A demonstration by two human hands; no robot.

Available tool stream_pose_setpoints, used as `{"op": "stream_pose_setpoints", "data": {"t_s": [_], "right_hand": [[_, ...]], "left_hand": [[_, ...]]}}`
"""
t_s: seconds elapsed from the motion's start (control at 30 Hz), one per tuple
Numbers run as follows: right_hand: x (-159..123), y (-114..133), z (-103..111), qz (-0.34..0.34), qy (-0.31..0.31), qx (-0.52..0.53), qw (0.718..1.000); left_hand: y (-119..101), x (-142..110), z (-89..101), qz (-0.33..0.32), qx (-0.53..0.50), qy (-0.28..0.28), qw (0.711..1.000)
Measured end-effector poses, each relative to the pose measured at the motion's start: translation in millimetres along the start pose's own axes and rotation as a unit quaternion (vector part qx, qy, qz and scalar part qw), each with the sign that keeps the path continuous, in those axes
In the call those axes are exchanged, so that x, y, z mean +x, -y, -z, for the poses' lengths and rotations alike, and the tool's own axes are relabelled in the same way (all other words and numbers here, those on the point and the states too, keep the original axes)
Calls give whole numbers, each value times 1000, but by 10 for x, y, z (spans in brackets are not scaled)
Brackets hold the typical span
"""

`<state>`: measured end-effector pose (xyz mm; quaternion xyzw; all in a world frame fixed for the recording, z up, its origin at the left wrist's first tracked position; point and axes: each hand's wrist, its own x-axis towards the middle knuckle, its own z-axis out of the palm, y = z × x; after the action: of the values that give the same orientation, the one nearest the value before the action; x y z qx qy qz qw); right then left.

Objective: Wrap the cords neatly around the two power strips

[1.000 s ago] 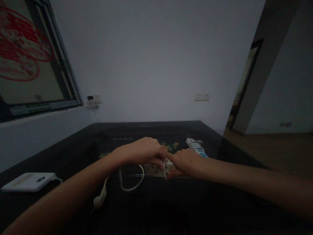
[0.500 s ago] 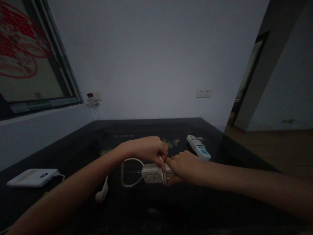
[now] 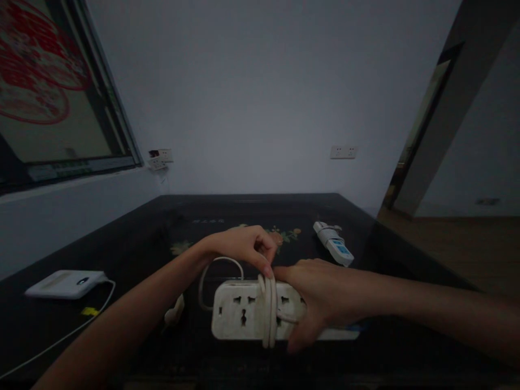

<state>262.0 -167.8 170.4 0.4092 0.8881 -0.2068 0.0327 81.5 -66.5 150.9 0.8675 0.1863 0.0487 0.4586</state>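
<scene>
A white power strip [image 3: 239,310] is held just above the dark table [image 3: 134,238], its socket face turned toward me. My right hand [image 3: 320,295] grips its right half, fingers over the top and thumb underneath. The strip's white cord [image 3: 268,309] is wound round its middle in a few turns. My left hand [image 3: 244,246] pinches the cord at the top of the windings; a loop of cord hangs to the left, and the white plug [image 3: 174,312] lies below it.
A white flat device [image 3: 65,284] with a thin cable lies at the table's left. A second white strip [image 3: 335,244] with blue labels lies at the back right. Wall sockets [image 3: 343,152] sit on the far wall, a window at left, a doorway at right.
The power strip has been raised and tilted toward me, now much larger in view. The cord loop at left has shortened as another turn went round the strip.
</scene>
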Motion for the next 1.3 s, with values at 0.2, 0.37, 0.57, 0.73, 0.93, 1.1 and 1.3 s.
{"op": "stream_pose_setpoints", "data": {"t_s": [0.2, 0.37, 0.57, 0.73, 0.93, 1.1, 1.3], "right_hand": [[-35, -46, -128, -27, -2, -119, 993], [-22, -181, -318, -26, -52, -271, 961], [-27, -252, -456, -4, -110, -310, 944], [-61, -323, -466, 73, -149, -324, 931], [-188, -315, -353, 159, -217, -379, 885], [-302, -248, -214, 205, -304, -423, 829], [-366, -166, -151, 205, -396, -456, 770]], "left_hand": [[26, 9, -36, 7, -47, 17, 999], [112, 84, -40, -19, 15, -16, 1000], [178, 137, -13, -19, 28, -13, 999], [107, 110, -59, -9, 5, -14, 1000], [-113, 2, -155, -79, 3, -61, 995], [-124, -112, -272, -274, 218, -200, 915], [34, -135, -338, -415, 370, -336, 761]]}}
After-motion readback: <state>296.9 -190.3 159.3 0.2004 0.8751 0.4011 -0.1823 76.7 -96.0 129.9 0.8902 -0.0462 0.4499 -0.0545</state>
